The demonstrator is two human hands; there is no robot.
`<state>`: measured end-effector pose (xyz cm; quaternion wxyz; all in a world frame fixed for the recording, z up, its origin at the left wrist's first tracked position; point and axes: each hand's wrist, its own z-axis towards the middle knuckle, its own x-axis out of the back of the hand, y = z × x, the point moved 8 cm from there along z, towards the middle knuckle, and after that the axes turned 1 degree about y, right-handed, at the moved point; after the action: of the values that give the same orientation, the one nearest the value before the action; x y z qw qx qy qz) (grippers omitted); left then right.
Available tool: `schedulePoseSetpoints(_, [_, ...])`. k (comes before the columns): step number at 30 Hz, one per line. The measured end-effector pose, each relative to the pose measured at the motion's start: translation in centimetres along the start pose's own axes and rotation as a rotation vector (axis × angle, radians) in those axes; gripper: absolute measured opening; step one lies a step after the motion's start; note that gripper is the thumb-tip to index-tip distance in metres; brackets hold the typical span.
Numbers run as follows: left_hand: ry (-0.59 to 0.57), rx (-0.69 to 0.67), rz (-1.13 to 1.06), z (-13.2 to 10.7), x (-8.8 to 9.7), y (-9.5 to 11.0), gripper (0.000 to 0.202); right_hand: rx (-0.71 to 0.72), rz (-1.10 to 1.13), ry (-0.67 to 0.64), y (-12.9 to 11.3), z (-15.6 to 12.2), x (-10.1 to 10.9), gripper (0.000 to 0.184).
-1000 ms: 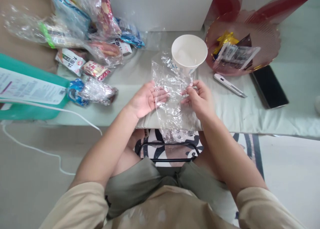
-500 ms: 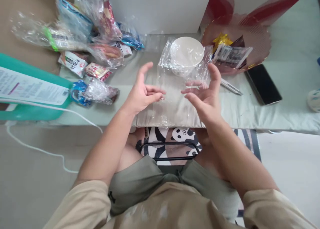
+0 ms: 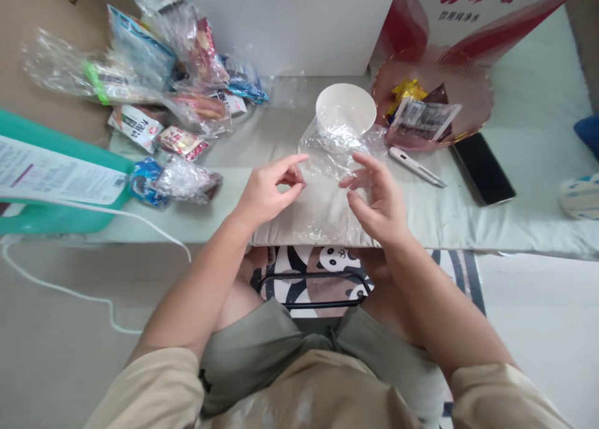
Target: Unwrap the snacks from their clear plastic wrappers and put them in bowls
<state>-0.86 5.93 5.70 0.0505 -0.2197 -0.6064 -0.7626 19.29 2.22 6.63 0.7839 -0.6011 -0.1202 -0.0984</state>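
Note:
A white bowl [image 3: 345, 107], perhaps several nested, stands near the middle of the table. Crumpled clear plastic bag film [image 3: 337, 143] gathers around its lower part, and a flat stretch of film reaches toward the table's front edge. Left of that film is my left hand [image 3: 274, 188], its thumb and forefinger apart with the other fingers curled, and I see nothing held. My right hand [image 3: 380, 199] hovers at the film's right side, fingers spread and bent, holding nothing visible. Whether the fingertips touch the film cannot be made out.
Wrapped snacks [image 3: 201, 107] pile up at the left, beside a green jug [image 3: 60, 173] with a white cable [image 3: 154, 220]. To the right are a pink basket [image 3: 482, 101] with packets, a utility knife [image 3: 416, 167] and a phone [image 3: 484, 170]. Cartons [image 3: 299, 29] stand behind.
Both hands have lowered their raised forefingers toward the thumbs. The bag film sits lower around the bowl, leaving its rim bare. The view has shifted slightly.

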Motion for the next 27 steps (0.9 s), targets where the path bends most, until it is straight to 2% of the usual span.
schedulePoseSetpoints(1, [0.033, -0.029, 0.065, 0.1, 0.3, 0.3, 0.04, -0.025, -0.045, 0.004, 0.4, 0.0, 0.2, 0.05])
schedulePoseSetpoints(3, [0.077, -0.072, 0.184, 0.3, 0.7, 0.7, 0.026, -0.069, -0.134, 0.017, 1.4, 0.1, 0.5, 0.054])
schedulePoseSetpoints(6, [0.124, -0.11, 0.262, 0.2, 1.1, 1.5, 0.007, -0.081, -0.297, 0.059, 2.3, 0.1, 1.3, 0.034])
schedulePoseSetpoints(8, [0.135, -0.138, 0.223, -0.2, 1.4, 2.4, 0.006, -0.033, -0.423, 0.138, 1.6, 0.0, 2.3, 0.018])
schedulePoseSetpoints(10, [0.103, -0.162, 0.149, -0.9, 1.2, 3.4, 0.011, 0.046, -0.496, 0.189, 0.1, -0.4, 2.9, 0.012])
schedulePoseSetpoints(11, [0.073, -0.179, 0.099, -1.2, 1.0, 3.9, 0.014, 0.089, -0.482, 0.169, -0.6, -0.7, 2.8, 0.013])
schedulePoseSetpoints(13, [0.023, -0.182, -0.028, -1.8, 0.5, 4.5, 0.015, 0.124, -0.321, 0.048, -1.5, -1.2, 2.0, 0.018])
schedulePoseSetpoints(14, [0.016, -0.144, -0.098, -2.0, 0.2, 4.4, 0.015, 0.079, -0.192, -0.016, -1.3, -1.3, 1.6, 0.02])
schedulePoseSetpoints(16, [0.041, 0.023, -0.222, -1.9, -0.4, 2.9, 0.015, -0.134, 0.062, -0.067, 0.4, -1.5, 0.8, 0.022])
schedulePoseSetpoints(18, [0.097, 0.229, -0.278, -1.5, -1.0, 0.6, 0.018, -0.371, 0.226, 0.0, 2.9, -1.6, 0.5, 0.027])
schedulePoseSetpoints(19, [0.127, 0.298, -0.285, -1.3, -1.2, -0.4, 0.021, -0.444, 0.282, 0.045, 3.9, -1.6, 0.5, 0.036])
schedulePoseSetpoints(21, [0.195, 0.368, -0.293, -0.8, -1.1, -1.8, 0.026, -0.501, 0.38, 0.069, 5.1, -1.2, 0.0, 0.055])
schedulePoseSetpoints(22, [0.232, 0.384, -0.304, -0.5, -0.9, -2.4, 0.027, -0.523, 0.418, 0.029, 5.4, -1.1, -0.5, 0.06])
schedulePoseSetpoints(24, [0.275, 0.402, -0.371, -0.1, -0.7, -3.1, 0.03, -0.592, 0.449, -0.101, 5.7, -1.2, -1.9, 0.056])
schedulePoseSetpoints(25, [0.255, 0.41, -0.426, 0.1, -0.8, -3.2, 0.033, -0.626, 0.456, -0.145, 5.8, -1.4, -2.4, 0.049])
schedulePoseSetpoints(27, [0.107, 0.424, -0.531, 0.4, -2.0, -3.1, 0.04, -0.664, 0.491, -0.137, 5.8, -1.7, -2.8, 0.037])
